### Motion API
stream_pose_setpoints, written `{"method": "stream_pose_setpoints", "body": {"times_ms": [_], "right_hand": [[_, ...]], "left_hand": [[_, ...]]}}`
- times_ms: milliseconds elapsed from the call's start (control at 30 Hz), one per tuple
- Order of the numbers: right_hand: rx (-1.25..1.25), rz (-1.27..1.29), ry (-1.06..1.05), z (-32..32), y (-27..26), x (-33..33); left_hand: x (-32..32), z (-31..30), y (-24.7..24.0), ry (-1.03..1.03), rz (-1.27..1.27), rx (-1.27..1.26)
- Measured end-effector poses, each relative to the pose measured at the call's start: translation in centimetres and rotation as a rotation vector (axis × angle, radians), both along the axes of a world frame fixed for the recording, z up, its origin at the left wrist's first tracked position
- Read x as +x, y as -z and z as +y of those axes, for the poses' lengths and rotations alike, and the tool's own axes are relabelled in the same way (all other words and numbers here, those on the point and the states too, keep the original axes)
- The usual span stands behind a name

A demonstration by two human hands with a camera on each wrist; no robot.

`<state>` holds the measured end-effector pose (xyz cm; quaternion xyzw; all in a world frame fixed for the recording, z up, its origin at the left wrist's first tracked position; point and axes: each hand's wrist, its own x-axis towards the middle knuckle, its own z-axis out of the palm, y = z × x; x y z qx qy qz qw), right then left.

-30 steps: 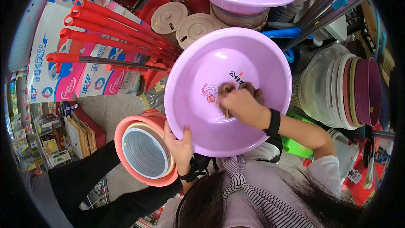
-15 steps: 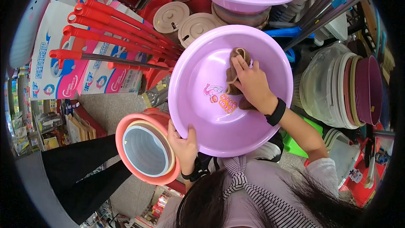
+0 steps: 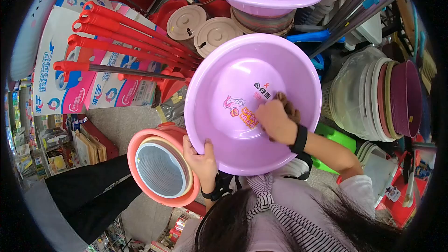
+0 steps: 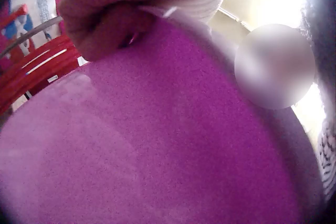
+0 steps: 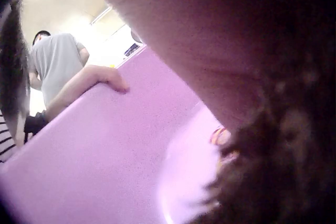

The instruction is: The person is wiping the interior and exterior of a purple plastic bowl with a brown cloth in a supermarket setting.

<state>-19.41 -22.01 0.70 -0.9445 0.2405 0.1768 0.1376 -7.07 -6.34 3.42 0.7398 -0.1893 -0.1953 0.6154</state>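
A large purple plastic basin (image 3: 219, 144) with printed cartoons and lettering inside is tilted up in front of the person. My left hand (image 3: 201, 159) grips its lower left rim, thumb over the inside and fingers underneath; the left wrist view shows the basin's outer wall (image 4: 157, 129) filling most of the picture. Inside the basin, my right hand (image 3: 279, 123) clutches a bunched brown cloth (image 3: 290, 109) against the right part of the bottom. Dark and close, the cloth (image 5: 283, 166) covers the right side of the right wrist view.
Another purple basin (image 3: 266, 0) sits on a stack at the back. Red mop handles (image 3: 135, 49) jut out at left. Nested baskets (image 3: 161, 170) stand below my left hand, and stacked tubs (image 3: 373, 95) at right. Another person's dark-clothed legs (image 3: 93, 186) are at lower left.
My right hand first moved up and right across the basin bottom with the cloth, then back down toward the lower right. The left hand keeps its hold on the rim.
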Motion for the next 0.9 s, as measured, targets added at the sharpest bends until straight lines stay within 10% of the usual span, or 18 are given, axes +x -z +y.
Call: {"method": "stream_pose_setpoints", "body": {"times_ms": [100, 167, 200, 333, 567, 900], "right_hand": [[-0.186, -0.057, -0.072, 2.2, 0.4, -0.1], [0.07, -0.294, -0.275, 1.4, 1.8, 0.0], [0.506, -0.199, 0.006, 0.4, 0.1, 0.4], [0.541, -0.31, -0.033, -0.8, 0.1, 1.3], [0.33, -0.913, 0.34, -1.8, -3.1, 2.4], [0.169, -0.834, 0.236, 0.2, 0.8, 5.5]], "left_hand": [[-0.1, -0.1, 0.1, -0.014, 0.017, 0.008], [0.4, 0.1, 0.3, 0.006, -0.007, 0.021], [0.5, 0.3, 0.4, 0.005, -0.009, 0.024], [0.3, 0.1, -0.2, 0.015, -0.011, 0.055], [0.7, -0.4, -0.7, 0.064, -0.01, 0.038], [0.4, 0.1, 0.7, 0.1, -0.054, -0.072]]}}
